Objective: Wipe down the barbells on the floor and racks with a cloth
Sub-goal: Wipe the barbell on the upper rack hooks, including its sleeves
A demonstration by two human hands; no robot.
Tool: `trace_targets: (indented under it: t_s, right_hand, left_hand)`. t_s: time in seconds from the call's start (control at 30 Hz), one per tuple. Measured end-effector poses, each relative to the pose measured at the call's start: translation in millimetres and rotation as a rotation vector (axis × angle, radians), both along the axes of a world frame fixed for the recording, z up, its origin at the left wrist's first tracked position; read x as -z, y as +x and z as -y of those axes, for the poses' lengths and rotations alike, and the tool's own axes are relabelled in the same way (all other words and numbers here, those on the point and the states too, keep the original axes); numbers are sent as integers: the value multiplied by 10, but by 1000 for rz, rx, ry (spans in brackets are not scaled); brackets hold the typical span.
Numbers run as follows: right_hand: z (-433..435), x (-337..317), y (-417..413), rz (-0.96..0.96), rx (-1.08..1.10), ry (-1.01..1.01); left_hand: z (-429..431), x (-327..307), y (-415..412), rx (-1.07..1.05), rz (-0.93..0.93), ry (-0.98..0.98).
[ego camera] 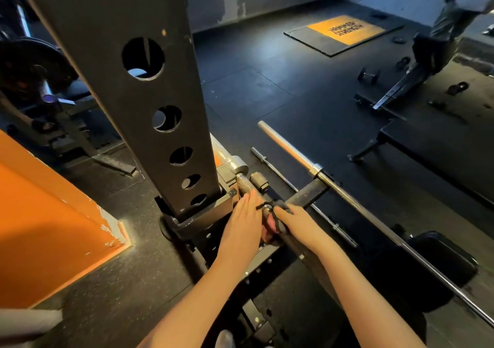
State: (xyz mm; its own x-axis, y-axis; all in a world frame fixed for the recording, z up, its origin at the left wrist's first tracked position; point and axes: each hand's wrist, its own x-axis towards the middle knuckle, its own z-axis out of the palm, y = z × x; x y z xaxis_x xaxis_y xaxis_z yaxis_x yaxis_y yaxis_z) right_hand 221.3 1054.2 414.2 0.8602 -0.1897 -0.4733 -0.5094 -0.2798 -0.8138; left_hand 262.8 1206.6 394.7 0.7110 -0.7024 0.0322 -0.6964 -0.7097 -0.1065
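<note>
A barbell point(244, 183) lies low at the foot of the black rack upright point(149, 101), its knurled shaft running toward me. My left hand point(242, 222) rests on the shaft with its fingers laid along it. My right hand point(296, 220) grips a dark and pink cloth point(268, 231) wrapped around the same shaft, just right of the left hand. A second, longer barbell point(344, 190) lies on the floor to the right, resting across a black crossbar point(307, 194). A thin bar point(286, 182) lies between the two.
An orange block point(48, 219) stands at left. Weight plates point(32, 67) sit on a rack at far left. A bench point(438, 147), small dumbbells point(370, 75) and an orange floor mat point(344, 31) are farther off. A person's legs point(441, 32) are at upper right.
</note>
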Motion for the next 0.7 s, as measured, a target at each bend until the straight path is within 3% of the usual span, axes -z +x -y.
trace_targets:
  t_s: [0.13,0.3,0.57,0.7]
  right_hand:
    - [160,73,-387,-92,22,160]
    - [-63,-66,127,-19,-70,113]
    - [98,-20,-168,-200,31,89]
    - [-112,-46,256,-131,54,31]
  left_hand:
    - [56,28,31,-8,-25,10]
    - [126,-3,12,-52,-31,4]
    - [108,80,26,-51,-17,-31]
    - [155,82,76,-93,-99,-90]
